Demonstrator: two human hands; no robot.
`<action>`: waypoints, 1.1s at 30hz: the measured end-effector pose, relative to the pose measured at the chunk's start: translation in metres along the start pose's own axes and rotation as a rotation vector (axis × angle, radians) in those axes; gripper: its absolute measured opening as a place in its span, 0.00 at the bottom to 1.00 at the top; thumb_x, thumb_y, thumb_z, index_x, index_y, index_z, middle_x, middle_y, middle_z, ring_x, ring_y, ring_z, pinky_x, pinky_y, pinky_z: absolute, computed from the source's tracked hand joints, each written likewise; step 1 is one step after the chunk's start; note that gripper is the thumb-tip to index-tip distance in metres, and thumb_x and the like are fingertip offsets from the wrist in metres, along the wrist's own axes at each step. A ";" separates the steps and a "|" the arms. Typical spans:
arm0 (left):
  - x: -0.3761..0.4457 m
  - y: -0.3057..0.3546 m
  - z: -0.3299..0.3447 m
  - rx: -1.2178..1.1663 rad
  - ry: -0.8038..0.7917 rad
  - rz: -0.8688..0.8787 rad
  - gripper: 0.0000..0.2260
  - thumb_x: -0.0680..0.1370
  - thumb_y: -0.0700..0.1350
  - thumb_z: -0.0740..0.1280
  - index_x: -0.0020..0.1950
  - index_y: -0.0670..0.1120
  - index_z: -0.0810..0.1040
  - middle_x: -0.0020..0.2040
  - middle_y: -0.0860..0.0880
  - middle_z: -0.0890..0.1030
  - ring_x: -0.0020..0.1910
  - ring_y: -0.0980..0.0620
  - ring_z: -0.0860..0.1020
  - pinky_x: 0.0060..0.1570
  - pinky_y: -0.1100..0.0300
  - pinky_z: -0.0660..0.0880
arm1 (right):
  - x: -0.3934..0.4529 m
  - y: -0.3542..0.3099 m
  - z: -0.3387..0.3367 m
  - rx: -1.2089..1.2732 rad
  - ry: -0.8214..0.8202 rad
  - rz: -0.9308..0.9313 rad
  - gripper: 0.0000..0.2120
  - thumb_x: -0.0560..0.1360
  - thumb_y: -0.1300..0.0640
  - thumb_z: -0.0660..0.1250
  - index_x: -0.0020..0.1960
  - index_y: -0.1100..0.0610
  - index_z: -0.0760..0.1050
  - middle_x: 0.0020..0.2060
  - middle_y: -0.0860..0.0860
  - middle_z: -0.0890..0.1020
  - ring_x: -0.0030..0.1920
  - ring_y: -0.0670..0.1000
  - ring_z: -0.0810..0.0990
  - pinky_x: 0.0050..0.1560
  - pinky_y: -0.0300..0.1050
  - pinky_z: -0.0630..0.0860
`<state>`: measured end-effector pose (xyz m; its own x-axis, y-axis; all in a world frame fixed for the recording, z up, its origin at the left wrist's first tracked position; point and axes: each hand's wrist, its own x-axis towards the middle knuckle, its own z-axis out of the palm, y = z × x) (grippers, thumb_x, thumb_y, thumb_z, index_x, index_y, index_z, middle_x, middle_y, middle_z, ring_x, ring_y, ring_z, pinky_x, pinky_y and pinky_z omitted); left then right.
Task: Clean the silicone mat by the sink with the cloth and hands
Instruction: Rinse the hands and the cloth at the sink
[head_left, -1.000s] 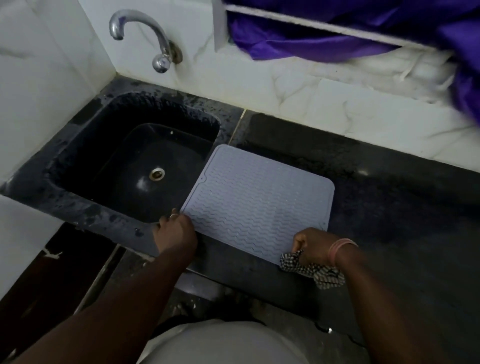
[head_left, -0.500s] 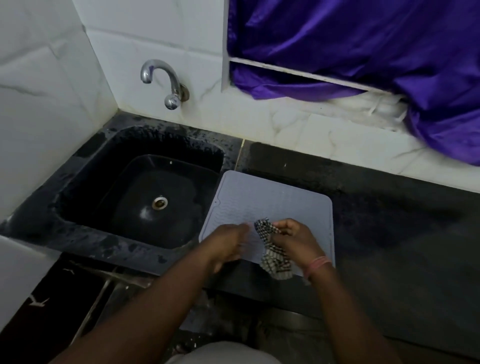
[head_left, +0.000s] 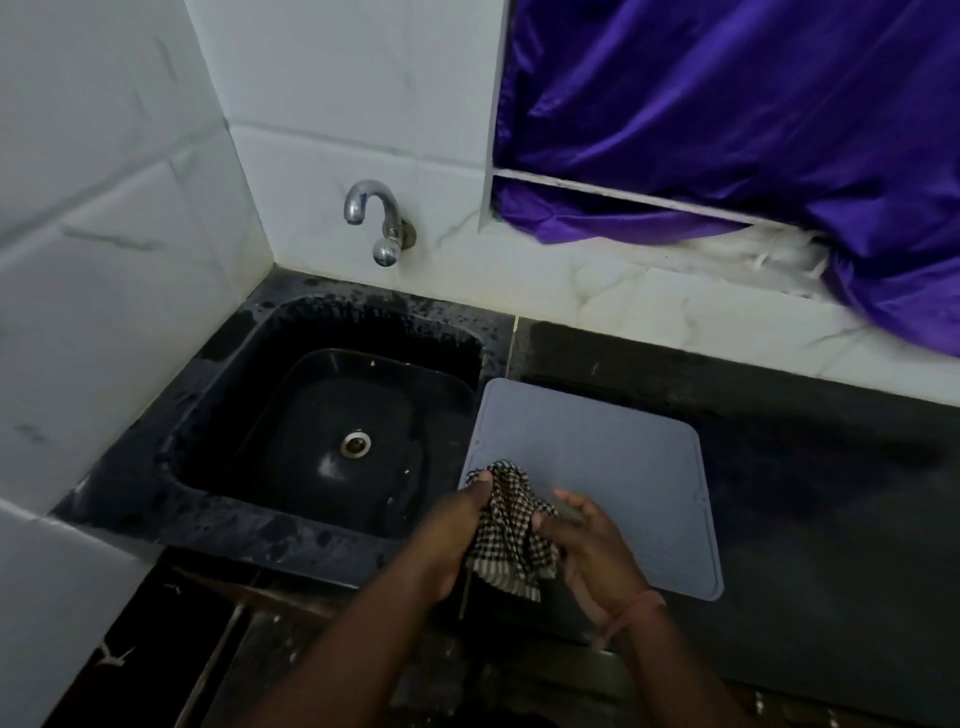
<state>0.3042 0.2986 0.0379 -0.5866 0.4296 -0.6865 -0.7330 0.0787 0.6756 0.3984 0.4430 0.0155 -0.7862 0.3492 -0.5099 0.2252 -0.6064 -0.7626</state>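
Observation:
A pale grey silicone mat (head_left: 613, 467) with wavy ridges lies flat on the dark counter, just right of the sink. A black-and-white checked cloth (head_left: 506, 535) hangs bunched between both hands above the mat's near left corner. My left hand (head_left: 452, 530) grips the cloth's left side with curled fingers. My right hand (head_left: 587, 545) holds its right side with the thumb, the fingers stretched out over the mat. A pink band circles my right wrist.
A black sink (head_left: 332, 426) with a metal drain (head_left: 356, 444) lies left of the mat. A chrome tap (head_left: 376, 218) juts from the white tiled wall. Purple fabric (head_left: 753, 119) drapes at the upper right. Dark counter (head_left: 831, 493) extends to the right.
My left hand left the mat's left edge and joined my right hand on the cloth. The cloth rose from the mat's near edge to its left corner. The view tilted up.

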 end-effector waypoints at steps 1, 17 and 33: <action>0.000 0.009 -0.001 0.120 -0.004 0.037 0.28 0.76 0.65 0.65 0.63 0.43 0.80 0.58 0.42 0.84 0.56 0.44 0.83 0.62 0.48 0.76 | -0.001 -0.002 0.003 0.076 -0.064 0.072 0.28 0.70 0.60 0.75 0.67 0.64 0.72 0.63 0.64 0.78 0.61 0.61 0.79 0.57 0.54 0.78; 0.001 0.083 -0.038 0.020 0.251 0.122 0.16 0.80 0.54 0.65 0.57 0.43 0.83 0.50 0.43 0.86 0.49 0.44 0.85 0.48 0.54 0.80 | 0.058 0.004 0.072 0.363 -0.355 0.401 0.20 0.78 0.64 0.60 0.69 0.67 0.71 0.64 0.65 0.77 0.63 0.64 0.77 0.61 0.61 0.76; 0.047 0.092 -0.028 -0.419 0.271 0.173 0.25 0.84 0.57 0.56 0.62 0.38 0.81 0.55 0.38 0.84 0.56 0.40 0.82 0.61 0.49 0.76 | 0.116 -0.020 0.161 -1.498 -0.221 -0.638 0.16 0.79 0.50 0.56 0.66 0.46 0.72 0.62 0.49 0.75 0.62 0.52 0.73 0.64 0.46 0.70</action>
<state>0.1995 0.3007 0.0596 -0.7388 0.1521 -0.6565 -0.6596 -0.3629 0.6582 0.2101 0.3812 0.0359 -0.9971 0.0744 -0.0178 0.0715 0.8230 -0.5636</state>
